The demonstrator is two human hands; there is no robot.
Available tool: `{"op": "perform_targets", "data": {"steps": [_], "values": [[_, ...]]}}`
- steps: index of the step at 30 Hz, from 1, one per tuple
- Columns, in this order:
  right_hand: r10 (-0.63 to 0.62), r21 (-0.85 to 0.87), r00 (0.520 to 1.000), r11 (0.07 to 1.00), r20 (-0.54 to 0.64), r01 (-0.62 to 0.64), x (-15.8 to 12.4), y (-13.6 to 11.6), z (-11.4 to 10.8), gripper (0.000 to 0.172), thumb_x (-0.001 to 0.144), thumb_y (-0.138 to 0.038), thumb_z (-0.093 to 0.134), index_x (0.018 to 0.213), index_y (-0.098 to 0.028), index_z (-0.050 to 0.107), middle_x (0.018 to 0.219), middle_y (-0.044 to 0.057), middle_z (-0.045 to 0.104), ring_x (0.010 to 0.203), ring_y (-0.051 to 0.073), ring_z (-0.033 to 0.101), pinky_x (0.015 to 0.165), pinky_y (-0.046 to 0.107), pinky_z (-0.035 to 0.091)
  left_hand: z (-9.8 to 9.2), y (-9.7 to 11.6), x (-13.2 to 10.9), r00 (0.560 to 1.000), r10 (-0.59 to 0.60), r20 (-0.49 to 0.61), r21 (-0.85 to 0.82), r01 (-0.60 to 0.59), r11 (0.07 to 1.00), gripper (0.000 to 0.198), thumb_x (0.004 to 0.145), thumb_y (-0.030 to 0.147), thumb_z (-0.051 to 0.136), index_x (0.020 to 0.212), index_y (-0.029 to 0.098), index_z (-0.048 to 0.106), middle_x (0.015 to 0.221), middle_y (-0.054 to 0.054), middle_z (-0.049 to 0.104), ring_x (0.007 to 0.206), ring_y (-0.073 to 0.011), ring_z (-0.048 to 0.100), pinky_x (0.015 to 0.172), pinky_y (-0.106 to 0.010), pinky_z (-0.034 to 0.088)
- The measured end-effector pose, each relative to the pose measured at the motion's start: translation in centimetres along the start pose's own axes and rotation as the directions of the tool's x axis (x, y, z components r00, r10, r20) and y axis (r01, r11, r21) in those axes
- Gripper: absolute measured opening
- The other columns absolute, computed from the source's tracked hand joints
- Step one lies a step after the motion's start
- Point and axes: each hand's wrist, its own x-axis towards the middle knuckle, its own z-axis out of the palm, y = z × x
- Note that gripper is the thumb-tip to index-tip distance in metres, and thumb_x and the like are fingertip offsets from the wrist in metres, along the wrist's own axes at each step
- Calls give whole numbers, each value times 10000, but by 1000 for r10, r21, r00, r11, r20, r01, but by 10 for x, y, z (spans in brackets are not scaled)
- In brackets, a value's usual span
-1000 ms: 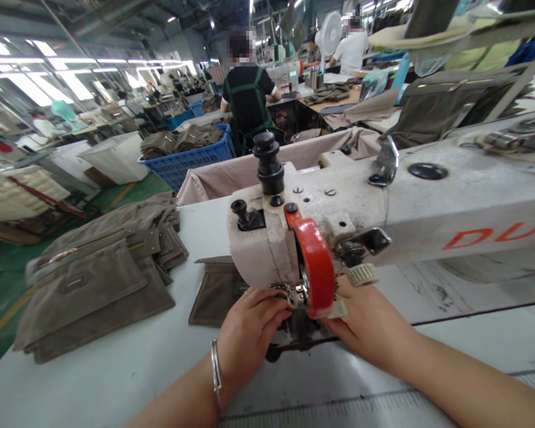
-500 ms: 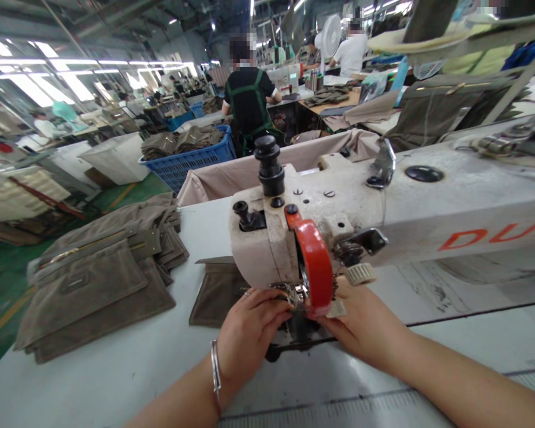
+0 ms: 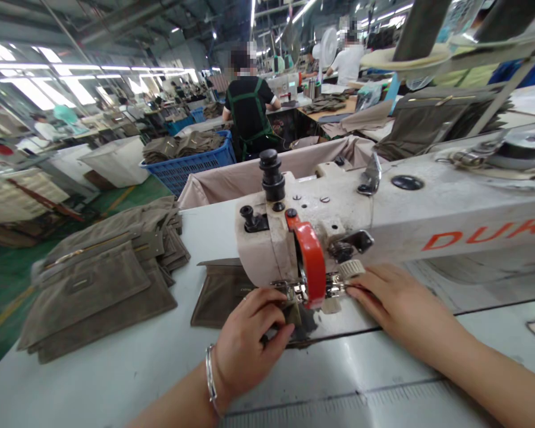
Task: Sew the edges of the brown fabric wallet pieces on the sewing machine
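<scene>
A white sewing machine (image 3: pixel 267 244) with a red guard (image 3: pixel 312 264) stands before me. My left hand (image 3: pixel 249 336), wearing a silver bangle, is left of the needle area, its curled fingers on the edge of an olive fabric piece (image 3: pixel 293 314) at the presser foot. Behind that hand, a flat brown fabric panel (image 3: pixel 218 294) lies partly under the machine head. My right hand (image 3: pixel 396 300) is closed just right of the guard, fingertips at a metal attachment (image 3: pixel 336 285) below a ribbed knob (image 3: pixel 351 269). Whatever lies between those fingertips is hidden.
Brown fabric pieces with zippers are stacked (image 3: pixel 102 279) on the table at left. Beyond the table are a fabric-lined bin (image 3: pixel 232 181), a blue basket (image 3: pixel 191 163) of pieces and a seated person (image 3: pixel 249 107). A printed ruler (image 3: pixel 339 410) runs along the front.
My right hand has moved right, away from the needle area, to beside the ribbed knob. My left thumb has dropped toward me, and the olive fabric edge shows more. The view has shifted slightly.
</scene>
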Motion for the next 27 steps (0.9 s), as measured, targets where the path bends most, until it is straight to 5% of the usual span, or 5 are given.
{"op": "perform_targets", "data": {"steps": [4,7,12,19,27], "values": [[-130,-117,991,985,-21,127,-6,-12,-2,222,877,-337,594,1043,-190,580,1050,91,593,979,293,514,849,471,406,4,4,0,998,-21,-55,85,26,996,161,809,87,589,926,186,538,1010,-53,644,929,-189,603,836,-321,502],[-361,-51,931,930,58,364,7,-44,11,101,910,-177,516,970,-202,594,960,51,619,886,228,547,804,396,446,5,3,2,999,48,8,140,-49,989,114,902,147,513,988,195,570,970,-46,658,904,-191,607,849,-341,502],[-502,-93,860,855,91,509,23,-64,37,149,875,-88,492,915,-169,609,993,76,640,901,233,571,814,397,480,4,4,3,996,80,-29,182,-73,981,136,919,149,494,1000,179,599,965,-54,676,901,-192,620,866,-345,510],[-476,59,879,877,-8,476,9,-55,39,178,922,-120,461,925,-185,627,902,55,664,870,189,602,792,353,503,7,9,5,972,224,71,276,-235,932,194,939,137,461,1045,142,623,997,-81,693,915,-191,643,849,-344,552],[-416,230,909,885,-1,405,3,-60,29,152,912,-137,480,930,-178,624,907,49,661,900,189,599,825,367,490,5,10,4,956,268,121,230,-290,929,190,931,140,478,1008,181,647,986,-55,680,953,-185,648,900,-334,554]]}}
